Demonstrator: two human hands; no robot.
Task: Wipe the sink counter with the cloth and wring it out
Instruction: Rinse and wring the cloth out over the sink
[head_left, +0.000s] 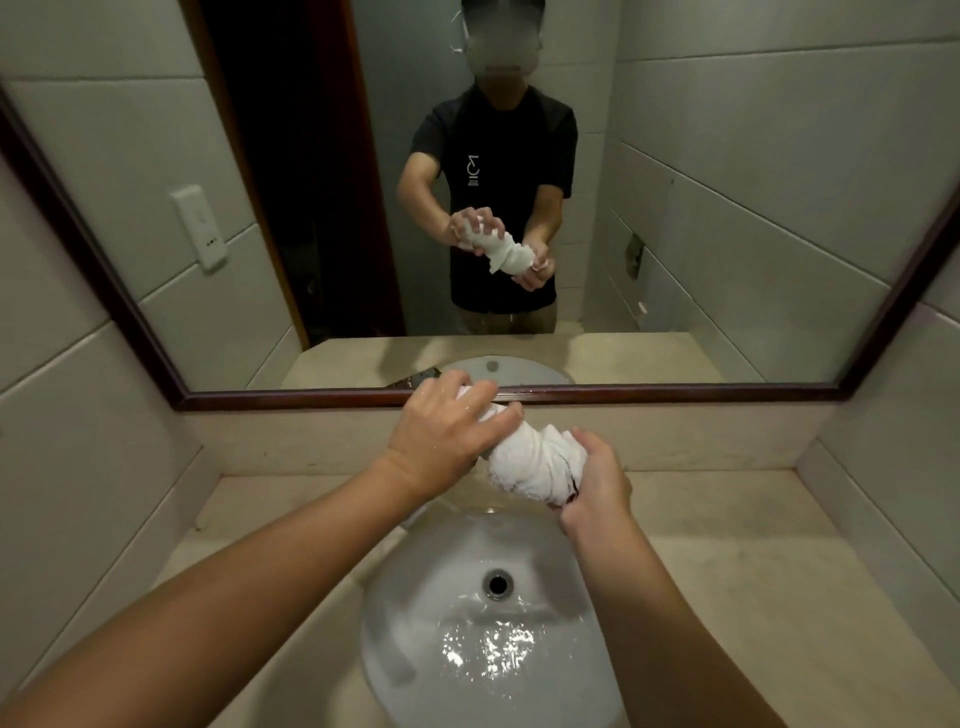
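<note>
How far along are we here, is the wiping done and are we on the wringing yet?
Wringing is under way: the left hand and right hand grip the ends of the twisted white cloth above the sink, with water lying in the basin. The counter shows no obvious puddles, though whether wiping is finished cannot be told. Left: finish squeezing, set the cloth down.

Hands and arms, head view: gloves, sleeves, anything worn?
No gloves. The left hand and right hand are bare and look wet. Both forearms are bare to the frame edge. No watch or rings visible. The mirror shows short black sleeves.
</note>
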